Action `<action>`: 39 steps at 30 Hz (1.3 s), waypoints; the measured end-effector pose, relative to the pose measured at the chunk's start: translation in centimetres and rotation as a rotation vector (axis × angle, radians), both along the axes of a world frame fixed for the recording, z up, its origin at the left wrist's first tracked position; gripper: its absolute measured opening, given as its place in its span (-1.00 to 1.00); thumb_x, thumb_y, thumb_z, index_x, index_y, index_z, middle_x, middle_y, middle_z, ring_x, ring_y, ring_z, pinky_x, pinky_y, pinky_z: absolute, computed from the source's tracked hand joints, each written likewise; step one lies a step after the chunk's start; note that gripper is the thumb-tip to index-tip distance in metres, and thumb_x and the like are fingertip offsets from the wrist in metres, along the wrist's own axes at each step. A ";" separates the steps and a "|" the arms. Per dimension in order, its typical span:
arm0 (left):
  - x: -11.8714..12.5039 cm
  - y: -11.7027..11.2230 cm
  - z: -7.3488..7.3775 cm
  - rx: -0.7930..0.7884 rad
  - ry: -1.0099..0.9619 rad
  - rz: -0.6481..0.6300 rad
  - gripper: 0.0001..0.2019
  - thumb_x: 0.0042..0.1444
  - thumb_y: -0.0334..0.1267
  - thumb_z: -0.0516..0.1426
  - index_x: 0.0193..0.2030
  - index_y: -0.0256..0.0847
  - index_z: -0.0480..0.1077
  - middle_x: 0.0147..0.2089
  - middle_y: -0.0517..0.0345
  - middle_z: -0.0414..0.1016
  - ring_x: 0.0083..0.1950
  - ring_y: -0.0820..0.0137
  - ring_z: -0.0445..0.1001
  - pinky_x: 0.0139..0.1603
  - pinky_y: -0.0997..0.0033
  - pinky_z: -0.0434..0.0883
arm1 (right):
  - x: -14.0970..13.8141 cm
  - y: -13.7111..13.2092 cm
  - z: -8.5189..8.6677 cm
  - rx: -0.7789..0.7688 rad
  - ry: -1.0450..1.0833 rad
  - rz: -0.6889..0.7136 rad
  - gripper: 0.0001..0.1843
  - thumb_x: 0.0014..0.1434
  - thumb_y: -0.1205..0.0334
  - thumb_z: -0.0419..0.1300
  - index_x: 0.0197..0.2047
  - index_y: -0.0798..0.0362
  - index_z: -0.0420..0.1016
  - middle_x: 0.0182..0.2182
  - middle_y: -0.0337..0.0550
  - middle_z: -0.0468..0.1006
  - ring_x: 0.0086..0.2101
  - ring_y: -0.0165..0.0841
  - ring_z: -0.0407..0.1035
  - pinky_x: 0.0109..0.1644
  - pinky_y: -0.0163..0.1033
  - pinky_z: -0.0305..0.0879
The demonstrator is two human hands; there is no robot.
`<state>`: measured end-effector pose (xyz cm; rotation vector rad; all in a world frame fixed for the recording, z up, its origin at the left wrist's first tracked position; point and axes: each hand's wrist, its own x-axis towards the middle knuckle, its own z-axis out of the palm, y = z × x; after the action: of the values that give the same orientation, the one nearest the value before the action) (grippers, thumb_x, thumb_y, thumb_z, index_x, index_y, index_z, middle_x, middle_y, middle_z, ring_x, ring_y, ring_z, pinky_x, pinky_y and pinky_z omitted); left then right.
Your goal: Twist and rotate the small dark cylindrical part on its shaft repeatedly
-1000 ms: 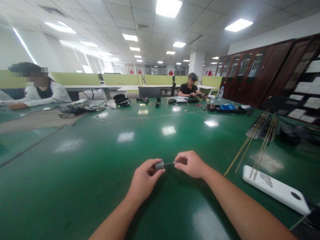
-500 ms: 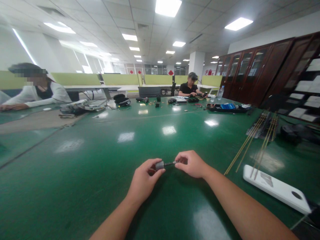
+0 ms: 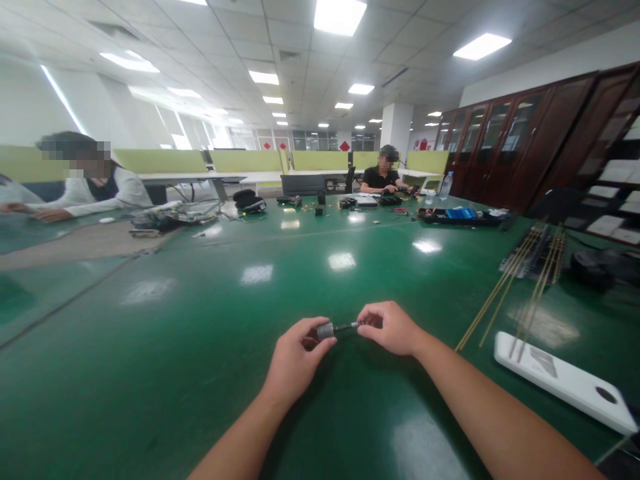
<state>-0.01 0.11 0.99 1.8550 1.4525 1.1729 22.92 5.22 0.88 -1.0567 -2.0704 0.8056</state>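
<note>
My left hand (image 3: pixel 295 360) pinches a small grey cylinder (image 3: pixel 325 330) between thumb and fingers, just above the green table (image 3: pixel 200 320). A thin dark rod (image 3: pixel 346 327) runs from that cylinder to the right. My right hand (image 3: pixel 393 328) is closed on the rod's other end. Both hands sit close together near the table's front middle. What the rod ends in is hidden inside my right fingers.
Several thin brass rods (image 3: pixel 505 283) lie to the right, some resting on a white flat board (image 3: pixel 565 383). Dark tool cases (image 3: pixel 457 215) and small parts sit at the far end by a seated person (image 3: pixel 383 177). Another person (image 3: pixel 85 183) sits at the left. Wooden cabinets (image 3: pixel 510 143) line the right wall.
My hands hold the cylinder and rod as before. The view has shifted slightly, so everything sits a little further right in the picture.
</note>
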 end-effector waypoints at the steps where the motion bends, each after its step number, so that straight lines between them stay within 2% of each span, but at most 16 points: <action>1: 0.0 0.0 0.1 -0.002 0.006 0.009 -0.70 0.04 -0.08 0.23 -0.10 -0.13 0.51 -0.15 0.11 0.55 -0.25 0.28 0.51 -0.18 0.29 0.50 | 0.0 0.0 0.0 0.003 -0.003 0.000 -0.89 0.07 0.28 0.25 -0.31 0.09 0.58 -0.43 -0.18 0.59 -0.41 -0.37 0.43 -0.27 -0.30 0.32; 4: 0.0 -0.2 0.3 -0.009 0.018 0.036 -0.70 0.00 -0.08 0.27 -0.13 -0.13 0.52 -0.21 0.11 0.55 -0.35 0.29 0.45 -0.26 0.28 0.46 | 0.0 0.0 0.1 0.002 -0.001 -0.003 -0.90 0.08 0.28 0.25 -0.32 0.09 0.58 -0.42 -0.18 0.59 -0.40 -0.37 0.43 -0.26 -0.30 0.33; 11: -0.3 0.0 -0.1 -0.075 -0.085 0.048 -0.70 0.01 -0.09 0.28 -0.14 -0.15 0.49 -0.29 0.15 0.54 -0.34 0.29 0.46 -0.26 0.33 0.43 | -0.2 -0.1 0.0 -0.045 0.026 -0.009 -0.90 0.08 0.27 0.25 -0.33 0.10 0.56 -0.47 -0.20 0.56 -0.44 -0.38 0.41 -0.30 -0.31 0.31; 17: -0.5 0.5 -1.2 -0.131 -0.320 0.078 -0.52 0.11 0.02 0.19 0.06 -0.25 0.34 -0.05 0.00 0.53 -0.02 0.24 0.52 0.05 0.27 0.45 | -0.5 -0.4 -0.5 -0.096 0.057 0.015 -0.90 0.09 0.26 0.24 -0.32 0.08 0.56 -0.46 -0.20 0.56 -0.42 -0.37 0.41 -0.29 -0.29 0.30; 20: -0.4 0.2 -1.6 -0.168 -0.395 0.077 -0.44 0.10 -0.01 0.21 0.16 -0.28 0.29 0.01 -0.06 0.52 0.03 0.20 0.51 0.13 0.21 0.42 | -0.5 -0.6 -0.6 -0.131 0.096 0.002 -0.90 0.10 0.25 0.24 -0.31 0.09 0.55 -0.44 -0.19 0.57 -0.40 -0.35 0.41 -0.26 -0.27 0.30; 24: 0.0 -0.2 -1.5 -0.207 -0.450 0.044 -0.51 0.06 -0.08 0.25 0.08 -0.30 0.37 -0.04 -0.07 0.55 0.01 0.15 0.52 0.12 0.16 0.44 | -0.5 -0.9 -0.7 -0.170 0.131 -0.015 -0.89 0.11 0.24 0.24 -0.31 0.08 0.54 -0.45 -0.21 0.53 -0.40 -0.35 0.38 -0.27 -0.27 0.28; 31: -0.2 -0.9 -0.7 -0.277 -0.455 0.009 -0.59 0.02 -0.12 0.28 0.01 -0.22 0.44 -0.04 -0.01 0.55 -0.01 0.16 0.52 0.08 0.23 0.44 | -1.1 -1.4 -0.6 -0.223 0.135 -0.016 -0.89 0.12 0.22 0.23 -0.31 0.08 0.53 -0.45 -0.20 0.52 -0.39 -0.33 0.37 -0.26 -0.25 0.26; 39: -1.5 -1.3 -0.8 -0.350 -0.481 0.060 -0.57 -0.06 -0.12 0.32 -0.05 -0.21 0.46 -0.01 -0.02 0.54 0.07 0.11 0.48 0.18 0.20 0.39 | -2.4 -0.9 -1.1 -0.271 0.152 -0.050 -0.89 0.11 0.23 0.24 -0.30 0.07 0.55 -0.46 -0.19 0.52 -0.41 -0.35 0.37 -0.28 -0.27 0.24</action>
<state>-1.53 -1.23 0.15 1.2008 1.3339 1.1977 20.53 4.36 -0.20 -1.1468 -1.8357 1.1286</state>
